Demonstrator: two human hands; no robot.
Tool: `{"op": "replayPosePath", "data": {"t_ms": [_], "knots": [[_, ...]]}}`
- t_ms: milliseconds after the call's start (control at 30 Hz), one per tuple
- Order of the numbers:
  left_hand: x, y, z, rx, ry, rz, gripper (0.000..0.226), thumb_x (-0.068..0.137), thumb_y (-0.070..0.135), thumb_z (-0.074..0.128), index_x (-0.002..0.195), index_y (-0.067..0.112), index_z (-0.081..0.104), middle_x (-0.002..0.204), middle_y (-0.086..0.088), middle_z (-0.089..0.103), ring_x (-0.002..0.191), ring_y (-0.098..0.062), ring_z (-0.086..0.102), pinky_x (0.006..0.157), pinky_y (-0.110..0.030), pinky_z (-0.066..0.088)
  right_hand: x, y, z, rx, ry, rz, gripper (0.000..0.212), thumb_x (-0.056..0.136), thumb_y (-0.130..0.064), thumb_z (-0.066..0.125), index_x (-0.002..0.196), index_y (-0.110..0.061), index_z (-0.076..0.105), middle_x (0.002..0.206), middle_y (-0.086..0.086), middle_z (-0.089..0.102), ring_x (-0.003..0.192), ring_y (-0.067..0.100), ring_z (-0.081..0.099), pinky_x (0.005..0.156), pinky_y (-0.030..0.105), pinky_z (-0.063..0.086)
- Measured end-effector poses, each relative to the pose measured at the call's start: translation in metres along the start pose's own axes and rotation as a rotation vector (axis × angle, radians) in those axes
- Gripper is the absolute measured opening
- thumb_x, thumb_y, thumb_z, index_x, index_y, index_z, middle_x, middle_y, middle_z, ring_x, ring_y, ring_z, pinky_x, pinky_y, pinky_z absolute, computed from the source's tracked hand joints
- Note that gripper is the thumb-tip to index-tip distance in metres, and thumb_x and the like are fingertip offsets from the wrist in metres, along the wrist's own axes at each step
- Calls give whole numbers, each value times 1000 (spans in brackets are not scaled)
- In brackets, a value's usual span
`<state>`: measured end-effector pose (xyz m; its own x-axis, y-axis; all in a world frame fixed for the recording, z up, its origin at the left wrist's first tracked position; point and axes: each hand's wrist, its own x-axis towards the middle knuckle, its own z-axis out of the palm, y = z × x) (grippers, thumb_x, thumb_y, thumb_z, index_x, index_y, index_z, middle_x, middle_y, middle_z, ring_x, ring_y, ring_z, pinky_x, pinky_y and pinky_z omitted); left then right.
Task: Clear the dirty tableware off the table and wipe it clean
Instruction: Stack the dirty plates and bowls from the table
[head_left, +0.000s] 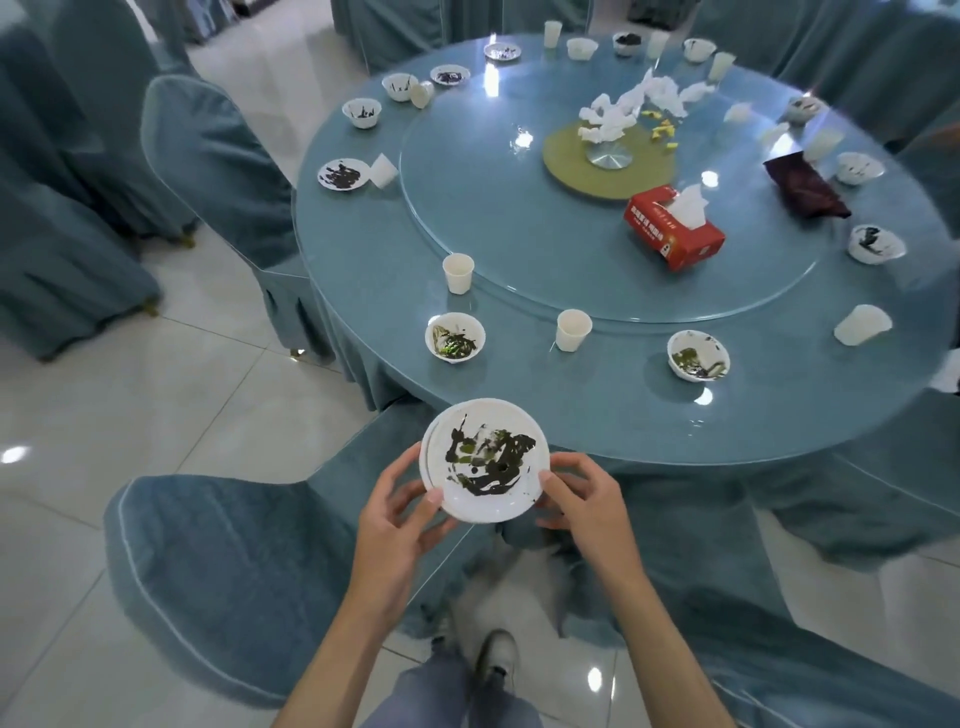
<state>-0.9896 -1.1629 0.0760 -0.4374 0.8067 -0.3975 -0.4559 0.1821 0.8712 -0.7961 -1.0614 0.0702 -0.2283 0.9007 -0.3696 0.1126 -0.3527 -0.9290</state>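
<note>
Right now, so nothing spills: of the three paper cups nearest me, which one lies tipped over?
The far-right cup, lying on its side near the table's edge; the left cup and the middle cup stand upright.

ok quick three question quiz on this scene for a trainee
1. True or false: the red cardboard tissue box sits on the round glass turntable.
2. Who holds the smeared white round plates? A left hand only; B right hand only; C both hands.
3. What colour is the crumpled cloth at the right of the blue table?
Key: 1 true; 2 C, left hand and right hand grip the rims; 3 dark red.
</note>
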Motion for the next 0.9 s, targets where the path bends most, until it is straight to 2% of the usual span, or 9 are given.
{"op": "replayPosePath", "data": {"t_ms": [100, 167, 267, 433, 500, 567, 633, 767, 900], "knots": [[-11, 6, -11, 20, -13, 12, 50, 96, 2, 66, 139, 28, 60, 115, -13, 73, 112, -30, 71, 85, -43, 62, -10, -1, 7, 17, -10, -26, 27, 97, -10, 69, 122, -20, 65, 89, 12, 78, 79, 25, 72, 71, 44, 64], [-16, 9, -22, 37, -7, 18, 49, 98, 2, 64, 139, 28, 60, 116, -13, 73, 112, -31, 71, 87, -47, 62, -15, -1, 18, -10, -17, -46, 31, 96, -9, 70, 124, -21, 67, 88, 12, 78, 81, 26, 74, 71, 46, 65], [-21, 15, -43, 42, 38, 30, 46, 99, 1, 62, 137, 28, 61, 114, -13, 74, 110, -32, 72, 87, -50, 62, -22, 4, 43, -41, -49, -88, 29, 94, -7, 73, 119, -21, 72, 85, 13, 75, 79, 25, 73, 70, 49, 64], [-25, 36, -99, 2, 132, 80, 41, 97, 2, 66, 131, 25, 64, 109, -11, 76, 102, -27, 74, 74, -36, 64, -35, 3, 106, -115, -113, -109, 26, 95, -10, 72, 119, -20, 71, 85, 10, 75, 77, 24, 75, 70, 44, 60], [-22, 47, -133, -2, 153, 90, 42, 96, 1, 67, 131, 25, 65, 106, -12, 76, 101, -27, 74, 72, -37, 64, -38, 2, 138, -166, -122, -125, 20, 98, -13, 69, 116, -21, 72, 87, 7, 76, 78, 28, 75, 67, 39, 57], [-18, 60, -174, -2, 170, 93, 43, 95, 3, 68, 131, 26, 64, 109, -12, 75, 103, -28, 74, 74, -40, 65, -38, 0, 173, -219, -110, -126, 15, 100, -14, 67, 111, -19, 73, 90, 5, 77, 79, 30, 74, 67, 40, 56], [-15, 72, -219, -6, 178, 76, 43, 95, 5, 69, 131, 30, 64, 113, -12, 74, 105, -30, 74, 77, -42, 64, -33, 0, 211, -312, -76, -137, 13, 99, -16, 67, 109, -20, 72, 91, 1, 77, 77, 25, 75, 69, 40, 58], [-9, 105, -303, 2, 174, 70, 44, 96, 8, 70, 130, 35, 63, 115, -9, 74, 105, -26, 74, 78, -43, 65, -25, -1, 288, -620, 13, -239, 12, 96, -33, 68, 108, -33, 72, 88, -13, 74, 80, 5, 71, 80, 36, 60], [-10, 132, -368, 6, 200, 65, 43, 96, 11, 71, 126, 40, 65, 114, -6, 74, 104, -23, 75, 76, -42, 65, -28, -8, 358, -868, 27, -298, 18, 98, -37, 62, 115, -35, 68, 92, -20, 69, 85, 1, 65, 85, 37, 56]]}}
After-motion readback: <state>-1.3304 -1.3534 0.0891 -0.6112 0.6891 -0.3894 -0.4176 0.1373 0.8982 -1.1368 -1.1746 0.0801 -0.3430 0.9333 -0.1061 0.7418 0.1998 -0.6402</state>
